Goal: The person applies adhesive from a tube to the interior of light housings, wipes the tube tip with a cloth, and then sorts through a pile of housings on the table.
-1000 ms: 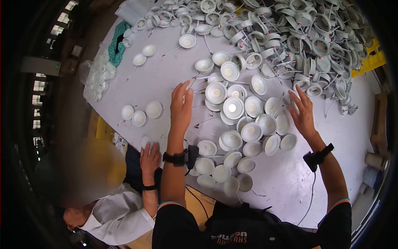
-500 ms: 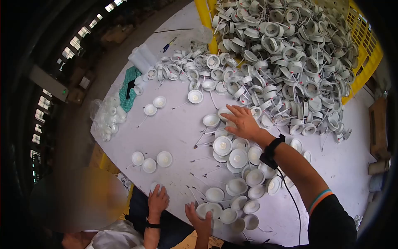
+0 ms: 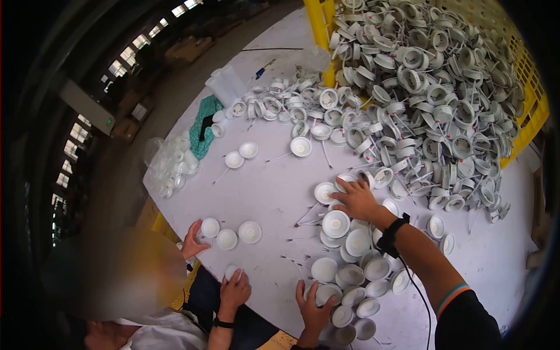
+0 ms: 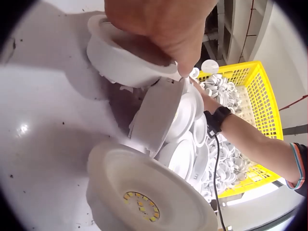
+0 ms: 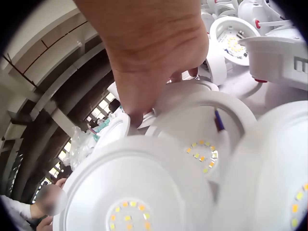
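A cluster of white round lamps (image 3: 357, 242) with wires lies on the table before the wearer. At its far edge my right hand (image 3: 357, 201) rests over lamps, fingers spread. In the right wrist view that hand (image 5: 154, 53) reaches past several lamps (image 5: 137, 187), its fingertips partly hidden. At the near left edge my left hand (image 3: 315, 309) touches a lamp (image 3: 328, 293), fingers and thumb spread around its side. In the left wrist view the left hand (image 4: 161, 21) lies against a tilted lamp (image 4: 127, 65); most of its fingers are out of sight.
A heap of lamp housings (image 3: 431, 99) fills the back right by a yellow crate (image 3: 532, 116). Plastic bags (image 3: 175, 163) and green cloth (image 3: 204, 125) lie at the back left. Another person's hands (image 3: 235, 291) touch lamps at the left. Two lamps (image 3: 435, 226) lie apart at the right.
The head view has shifted. Both my hands came down from above the table onto the cluster, the right reaching its far edge and since moving slightly nearer. The other person's second hand has appeared.
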Demonstrator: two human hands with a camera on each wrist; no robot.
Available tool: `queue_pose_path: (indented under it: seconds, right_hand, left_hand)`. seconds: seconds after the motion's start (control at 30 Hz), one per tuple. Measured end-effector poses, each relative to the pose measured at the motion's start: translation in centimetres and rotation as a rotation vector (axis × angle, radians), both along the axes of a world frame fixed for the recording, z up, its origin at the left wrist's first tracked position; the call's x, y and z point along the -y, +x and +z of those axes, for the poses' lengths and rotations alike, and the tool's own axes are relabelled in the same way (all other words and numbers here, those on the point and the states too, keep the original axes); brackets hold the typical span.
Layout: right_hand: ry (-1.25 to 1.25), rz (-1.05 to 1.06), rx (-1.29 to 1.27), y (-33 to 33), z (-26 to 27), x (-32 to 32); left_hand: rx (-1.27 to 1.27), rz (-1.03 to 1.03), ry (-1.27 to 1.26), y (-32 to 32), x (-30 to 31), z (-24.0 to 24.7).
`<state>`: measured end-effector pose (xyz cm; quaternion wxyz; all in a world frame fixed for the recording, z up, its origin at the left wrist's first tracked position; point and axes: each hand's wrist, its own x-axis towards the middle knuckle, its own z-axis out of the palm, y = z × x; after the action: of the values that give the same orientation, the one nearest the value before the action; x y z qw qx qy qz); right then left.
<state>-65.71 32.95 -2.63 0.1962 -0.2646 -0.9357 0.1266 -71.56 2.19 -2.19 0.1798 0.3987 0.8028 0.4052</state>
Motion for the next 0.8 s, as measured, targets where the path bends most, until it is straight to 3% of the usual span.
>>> queue_pose_path:
  seconds: [0.43,0.8]
  right_hand:
    - [-0.081,0.071,-0.043,5.9,2.2,3.9]
    - [0.047,-0.002,0.037,12.6,0.9,4.2]
  left_hand:
    - [-0.06,-0.167,0.034,2.2,-2.7,0.7]
    - [-0.086,-0.325,0.076,4.6,-4.6,0.1]
